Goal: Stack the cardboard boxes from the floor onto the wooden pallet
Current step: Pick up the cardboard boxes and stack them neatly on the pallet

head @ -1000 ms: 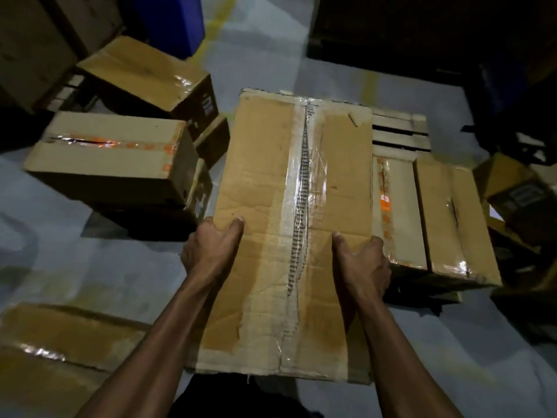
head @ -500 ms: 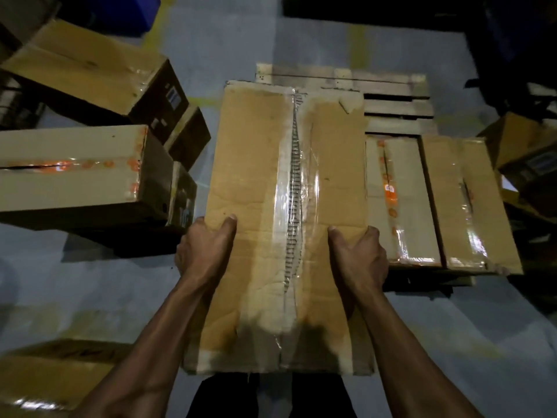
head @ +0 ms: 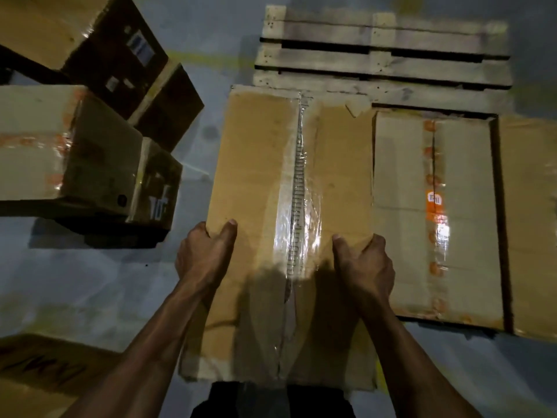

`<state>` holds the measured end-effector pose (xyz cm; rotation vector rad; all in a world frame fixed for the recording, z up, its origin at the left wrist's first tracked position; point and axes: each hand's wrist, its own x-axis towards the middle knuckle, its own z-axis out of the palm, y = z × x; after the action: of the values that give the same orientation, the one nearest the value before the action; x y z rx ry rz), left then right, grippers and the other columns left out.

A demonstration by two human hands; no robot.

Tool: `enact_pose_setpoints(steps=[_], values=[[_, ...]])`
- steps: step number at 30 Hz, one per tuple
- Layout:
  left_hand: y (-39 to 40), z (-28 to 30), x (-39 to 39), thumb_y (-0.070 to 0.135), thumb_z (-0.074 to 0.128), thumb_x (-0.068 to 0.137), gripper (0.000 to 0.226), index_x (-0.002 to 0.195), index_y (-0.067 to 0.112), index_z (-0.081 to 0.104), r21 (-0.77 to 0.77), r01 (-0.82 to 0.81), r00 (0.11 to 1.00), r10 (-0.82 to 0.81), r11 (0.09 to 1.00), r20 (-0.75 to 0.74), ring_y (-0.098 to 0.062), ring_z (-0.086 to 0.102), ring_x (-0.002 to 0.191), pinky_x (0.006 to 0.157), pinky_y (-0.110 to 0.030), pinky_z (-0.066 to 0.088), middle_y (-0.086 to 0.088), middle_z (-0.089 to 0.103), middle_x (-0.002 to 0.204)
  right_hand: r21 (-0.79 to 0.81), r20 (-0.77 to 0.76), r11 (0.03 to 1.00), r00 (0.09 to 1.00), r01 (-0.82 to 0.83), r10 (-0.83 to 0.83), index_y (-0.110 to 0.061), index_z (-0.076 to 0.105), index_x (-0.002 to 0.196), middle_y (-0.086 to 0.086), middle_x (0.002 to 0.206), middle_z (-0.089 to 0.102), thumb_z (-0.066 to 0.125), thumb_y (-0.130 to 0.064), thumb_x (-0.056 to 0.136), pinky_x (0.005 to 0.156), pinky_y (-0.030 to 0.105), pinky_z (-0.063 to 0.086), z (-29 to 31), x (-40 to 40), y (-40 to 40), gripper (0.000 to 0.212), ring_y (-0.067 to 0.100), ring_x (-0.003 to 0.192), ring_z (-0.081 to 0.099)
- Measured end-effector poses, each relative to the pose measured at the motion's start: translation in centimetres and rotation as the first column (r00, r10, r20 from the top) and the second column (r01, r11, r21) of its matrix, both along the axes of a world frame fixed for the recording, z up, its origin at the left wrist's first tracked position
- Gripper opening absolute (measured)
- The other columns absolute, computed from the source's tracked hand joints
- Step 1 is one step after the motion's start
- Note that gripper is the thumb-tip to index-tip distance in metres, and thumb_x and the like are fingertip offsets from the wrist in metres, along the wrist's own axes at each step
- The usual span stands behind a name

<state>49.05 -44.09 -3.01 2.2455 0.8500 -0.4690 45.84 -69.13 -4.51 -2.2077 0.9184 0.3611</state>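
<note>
A long cardboard box, taped down its middle seam, is held flat between both hands; its far end seems to reach the wooden pallet. The left hand and right hand grip its side edges, thumbs on top and fingers curled under. Just right, an orange-taped box lies on the pallet; stacked boxes stand on the floor at left

Held box of matt brown cardboard, its seam covered by glossy, crinkled clear tape, pallet of rough, weathered wood slats, neighbouring box of paler cardboard sealed with shiny orange-printed tape, floor of smooth grey concrete.
</note>
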Motion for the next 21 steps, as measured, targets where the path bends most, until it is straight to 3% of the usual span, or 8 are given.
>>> enact_pose_setpoints(steps=[3,7,13,18,21], values=[[-1.5,-3.3,1.2,0.083,0.040,0.068,0.078,0.107,0.021,0.064,-0.014,-0.045,0.999,0.045,0.999,0.004,-0.032,0.064,0.093,0.090,-0.052,0.054,-0.006,0.068,0.100,0.008,0.026,1.000,0.999,-0.021,0.021,-0.007,0.045,0.129,0.012,0.115,0.060,0.057,-0.065,0.086,0.085,0.039,0.047,-3.5,1.4,-1.4,0.073,0.030,0.100,0.058],[-3.0,-6.6,2.9,0.083,0.040,0.066,0.076,0.100,0.021,0.066,-0.008,-0.045,0.999,0.045,0.999,-0.002,-0.033,0.064,0.089,0.087,-0.051,0.054,-0.006,0.069,0.095,0.014,0.048,1.000,0.999,-0.020,0.019,-0.007,0.046,0.128,0.012,0.112,0.060,0.046,-0.074,0.075,0.088,0.046,0.050,-6.7,2.8,-2.7,0.085,0.032,0.100,0.059],[-3.9,-9.8,5.2,0.078,0.047,0.072,0.066,0.103,0.022,0.065,-0.066,-0.043,0.999,0.043,0.997,-0.010,-0.032,0.064,0.091,0.090,-0.050,0.054,-0.005,0.069,0.096,-0.007,0.124,1.000,0.992,-0.014,0.015,-0.011,0.049,0.124,0.009,0.116,0.058,0.051,-0.070,0.077,0.092,0.046,0.049,-9.7,4.3,-4.1,0.075,0.029,0.107,0.055],[-4.2,-12.7,6.4,0.068,0.054,0.083,0.056,0.110,0.019,0.064,-0.160,-0.003,1.000,0.003,0.987,-0.001,-0.031,0.064,0.097,0.090,-0.046,0.053,-0.005,0.068,0.104,-0.133,0.073,0.988,0.994,-0.076,0.086,-0.005,0.039,0.144,0.014,0.151,0.034,0.052,-0.064,0.078,0.114,0.048,0.029,-11.4,4.8,-4.9,0.089,0.032,0.138,0.029],[-4.1,-14.6,6.7,0.042,0.058,0.098,0.037,0.122,0.014,0.060,-0.253,0.043,0.999,-0.044,0.966,0.001,-0.027,0.062,0.104,0.091,-0.038,0.049,-0.006,0.066,0.112,-0.225,0.048,0.958,0.980,-0.179,0.194,0.002,0.023,0.152,0.021,0.160,0.020,0.056,-0.055,0.082,0.120,0.049,0.015,-13.1,3.4,-4.2,0.096,0.036,0.148,0.016]])
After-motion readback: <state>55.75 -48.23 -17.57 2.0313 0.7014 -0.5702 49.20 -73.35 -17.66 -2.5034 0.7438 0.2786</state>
